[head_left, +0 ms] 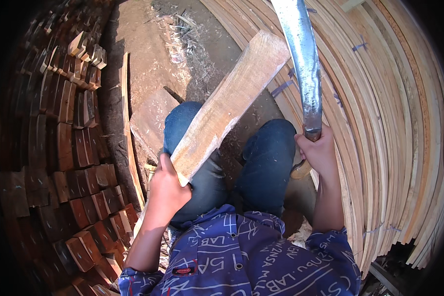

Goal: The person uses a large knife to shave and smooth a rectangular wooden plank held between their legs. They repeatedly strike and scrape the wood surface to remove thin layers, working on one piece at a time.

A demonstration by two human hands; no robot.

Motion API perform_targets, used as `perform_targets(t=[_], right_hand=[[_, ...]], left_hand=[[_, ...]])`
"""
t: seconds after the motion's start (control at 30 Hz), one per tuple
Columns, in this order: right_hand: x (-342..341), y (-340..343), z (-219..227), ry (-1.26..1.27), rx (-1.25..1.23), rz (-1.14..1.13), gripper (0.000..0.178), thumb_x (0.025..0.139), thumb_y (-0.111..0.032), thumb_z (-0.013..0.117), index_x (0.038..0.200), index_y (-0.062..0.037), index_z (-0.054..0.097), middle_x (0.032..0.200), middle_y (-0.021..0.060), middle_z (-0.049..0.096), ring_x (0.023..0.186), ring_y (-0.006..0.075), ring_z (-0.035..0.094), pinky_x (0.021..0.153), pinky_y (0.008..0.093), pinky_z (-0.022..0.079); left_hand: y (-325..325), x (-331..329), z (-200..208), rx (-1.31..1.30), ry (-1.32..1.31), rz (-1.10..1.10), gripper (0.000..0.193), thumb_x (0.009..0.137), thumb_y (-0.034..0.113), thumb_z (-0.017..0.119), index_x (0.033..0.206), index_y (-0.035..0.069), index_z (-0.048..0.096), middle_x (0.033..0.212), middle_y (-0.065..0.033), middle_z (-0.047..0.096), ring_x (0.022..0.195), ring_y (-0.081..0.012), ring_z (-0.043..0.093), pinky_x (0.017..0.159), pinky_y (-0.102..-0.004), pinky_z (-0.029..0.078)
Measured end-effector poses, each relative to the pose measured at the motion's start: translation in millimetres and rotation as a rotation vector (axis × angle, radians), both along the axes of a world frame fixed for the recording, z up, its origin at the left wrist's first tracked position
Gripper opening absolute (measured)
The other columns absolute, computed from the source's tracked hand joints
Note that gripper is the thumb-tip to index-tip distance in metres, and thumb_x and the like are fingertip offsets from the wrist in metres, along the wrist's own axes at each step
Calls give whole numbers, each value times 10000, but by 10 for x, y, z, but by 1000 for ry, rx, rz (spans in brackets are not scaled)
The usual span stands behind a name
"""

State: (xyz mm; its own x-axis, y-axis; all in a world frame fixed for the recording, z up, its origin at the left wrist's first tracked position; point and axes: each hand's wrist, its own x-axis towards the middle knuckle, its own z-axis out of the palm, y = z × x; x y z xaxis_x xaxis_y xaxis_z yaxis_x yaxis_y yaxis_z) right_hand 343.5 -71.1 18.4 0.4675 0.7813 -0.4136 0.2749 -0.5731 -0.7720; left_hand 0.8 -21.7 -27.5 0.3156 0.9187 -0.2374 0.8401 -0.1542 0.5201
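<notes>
Left hand point(166, 191) gripping plank point(234, 104), its long axis slanting up rightward, right hand point(320, 149) closed round upward-pointing machete point(308, 74)

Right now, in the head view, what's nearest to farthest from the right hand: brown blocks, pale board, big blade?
1. Big blade: gripped in the right hand.
2. Pale board: left of that, in the left hand.
3. Brown blocks: stacked far left.

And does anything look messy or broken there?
A little messy, yes: pale shavings lie scattered over the ground near the top of the picture, not in a neat pile. The board in the left hand also has a rough, uneven right edge. Nothing looks clearly broken.
</notes>
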Motion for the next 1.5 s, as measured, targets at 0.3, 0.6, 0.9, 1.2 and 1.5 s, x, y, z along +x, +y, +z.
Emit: perform_targets(t=[0.3, 0.6, 0.9, 1.2, 1.5], right_hand=[[35, -217, -118, 94, 13, -2, 161, 819, 1, 669, 978, 21, 649, 693, 23, 635, 569, 87, 577, 517, 260, 445], [35, -390, -224, -107, -30, 237, 378, 807, -5, 695, 1175, 63, 640, 835, 112, 699, 762, 175, 667, 718, 295, 519], [-98, -97, -172, -115, 197, 82, 377, 810, -35, 699, 1161, 76, 621, 798, 97, 694, 679, 136, 645, 635, 289, 505], [-154, 100, -11, -41, 83, 89, 399, 806, -29, 710, 1183, 71, 625, 852, 122, 711, 779, 111, 663, 688, 270, 516], [-42, -9, -73, -106, 70, 154, 387, 818, -42, 706, 1184, 59, 629, 819, 77, 681, 715, 104, 629, 662, 273, 503]], left_hand=[[-1, 14, 56, -15, 66, 1, 474, 667, -10, 661, 1055, -73, 396, 810, -369, 609, 808, -548, 612, 730, -547, 520], [-39, 44, 124, 37, 117, -17, 505, 660, -10, 669, 1072, -81, 384, 779, -359, 613, 792, -544, 619, 715, -543, 524], [-7, 99, 148, -27, 46, 10, 482, 680, -25, 645, 1077, -93, 380, 795, -374, 613, 827, -551, 614, 740, -546, 523], [11, 57, 94, -58, 9, -2, 472, 682, -32, 629, 1079, -97, 382, 827, -391, 597, 822, -563, 600, 739, -548, 516], [27, 31, 114, 5, 80, -44, 423, 688, -34, 598, 1054, -87, 393, 806, -364, 605, 805, -547, 606, 717, -547, 514]])
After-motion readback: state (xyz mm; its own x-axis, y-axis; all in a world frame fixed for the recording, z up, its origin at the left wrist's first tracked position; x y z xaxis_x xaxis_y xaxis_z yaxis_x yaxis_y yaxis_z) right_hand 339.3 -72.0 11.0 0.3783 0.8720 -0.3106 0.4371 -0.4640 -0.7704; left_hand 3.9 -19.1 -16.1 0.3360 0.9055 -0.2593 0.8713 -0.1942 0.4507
